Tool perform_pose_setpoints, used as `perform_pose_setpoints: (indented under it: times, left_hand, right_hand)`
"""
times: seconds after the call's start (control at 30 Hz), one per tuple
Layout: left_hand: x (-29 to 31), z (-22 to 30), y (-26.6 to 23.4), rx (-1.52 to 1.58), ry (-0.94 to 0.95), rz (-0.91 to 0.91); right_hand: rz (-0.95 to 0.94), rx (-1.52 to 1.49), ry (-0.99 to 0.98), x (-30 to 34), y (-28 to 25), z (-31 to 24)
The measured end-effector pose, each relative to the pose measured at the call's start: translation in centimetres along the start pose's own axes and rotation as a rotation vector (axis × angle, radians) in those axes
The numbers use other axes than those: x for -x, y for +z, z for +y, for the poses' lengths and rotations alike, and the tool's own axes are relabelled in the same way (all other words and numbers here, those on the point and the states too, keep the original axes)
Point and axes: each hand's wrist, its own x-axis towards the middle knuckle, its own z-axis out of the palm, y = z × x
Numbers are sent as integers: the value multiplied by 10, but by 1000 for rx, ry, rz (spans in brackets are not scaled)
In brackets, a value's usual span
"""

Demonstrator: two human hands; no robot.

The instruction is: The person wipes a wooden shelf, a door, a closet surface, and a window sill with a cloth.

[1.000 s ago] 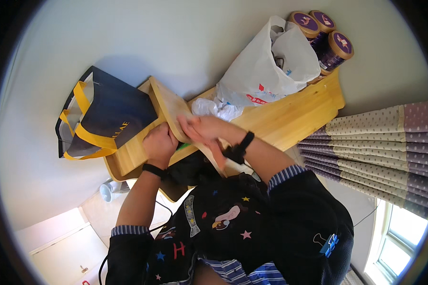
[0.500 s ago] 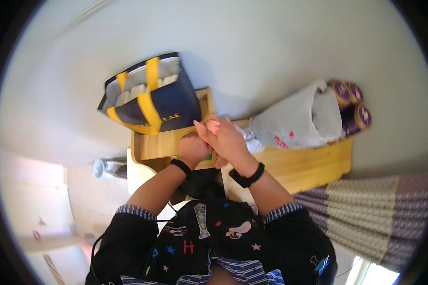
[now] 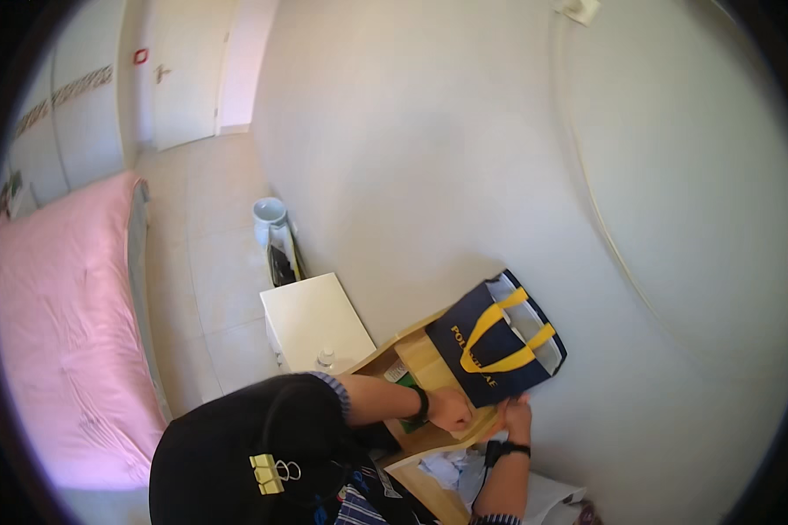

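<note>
Pale wall [image 3: 394, 175] fills most of bg; off to L: tiled floor [image 3: 210, 262], door [image 3: 188, 74], bed [image 3: 70, 332] w/ pink cover. White cabinet [image 3: 320, 315] is just beside the shelf [image 3: 422, 360], w/ small clear cup [image 3: 326, 358] on top; blue bin [image 3: 270, 210] beyond it, nr wall.

Navy bag [image 3: 501, 339] w/ yellow handles stands on shelf, prob put nr wall for backing & to leave the front free. Board [image 3: 477, 430], the shelf's wood side, is at lower ctr, btwn shelf & crumpled plastic [image 3: 451, 465]; it's what both hands are at. White bag [image 3: 547, 500] partly shows past R arm.

L hand [image 3: 451, 410] is on board's shelf side, R hand [image 3: 516, 417] at its wall end, nr bag's base: prob set like that to steady the wood from 2 spots.

L forearm comes in from L, about level, knuckles up, fingers curled in, pressed together. R forearm rises steeply from lower edge, wrist nearly straight; fingers look bunched. Can't tell if either pinches board: contact's hidden.
</note>
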Motion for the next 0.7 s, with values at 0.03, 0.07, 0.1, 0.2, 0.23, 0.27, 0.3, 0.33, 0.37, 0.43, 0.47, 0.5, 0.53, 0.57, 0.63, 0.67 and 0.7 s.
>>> perform_pose_setpoints:
  times: [0.03, 0.07, 0.1, 0.2, 0.23, 0.27, 0.3, 0.33, 0.37, 0.43, 0.47, 0.5, 0.53, 0.57, 0.63, 0.67, 0.7]
  left_hand:
    - [20, -9, -14, 6, -74, 74]
    - [21, -8, -36, 28, -52, 145]
    - [32, -19, -60, -29, -207, 105]
    - [86, -53, -121, -113, -461, 457]
    - [99, -73, -124, -178, -665, 500]
    - [117, -83, -126, -233, -717, 518]
    - [126, -85, -128, -221, -788, 442]
    - [135, -96, -115, -163, -818, 461]
    - [134, -102, -106, -68, -848, 445]
    - [117, -92, -106, 82, -961, 230]
    - [107, -89, -101, 78, -917, 212]
    - [100, -88, -92, 67, -932, 238]
    - [92, -88, -87, 57, -948, 265]
    - [85, -87, -86, 56, -919, 255]
    - [85, -91, -84, 11, -881, 283]
    - [110, -98, -84, 11, -935, 293]
    - [119, -96, -87, 30, -962, 284]
  right_hand:
    - [-67, 80, 67, 5, -1, -35]
    - [-2, -29, -23, 38, -6, -7]
    - [-121, -47, 224, 53, -17, -20]
    - [-71, -299, 212, 119, -47, -92]
    - [-40, -290, 223, 121, -46, -106]
    - [-68, -273, 179, 118, -45, -118]
    - [-94, -257, 141, 113, -51, -123]
    - [-67, -255, 154, 98, -56, -124]
    - [-144, -206, 266, 80, -56, -119]
    - [-196, -171, 422, 54, -52, -98]
    - [-192, -199, 458, 42, -52, -80]
    - [-190, -226, 487, 36, -52, -64]
    - [-164, -231, 513, 38, -48, -52]
    - [-101, -301, 455, 44, -44, -45]
    - [-43, -375, 394, 57, -40, -58]
    - [-26, -466, 271, 65, -46, -104]
    - [22, -545, 173, 77, -60, -134]
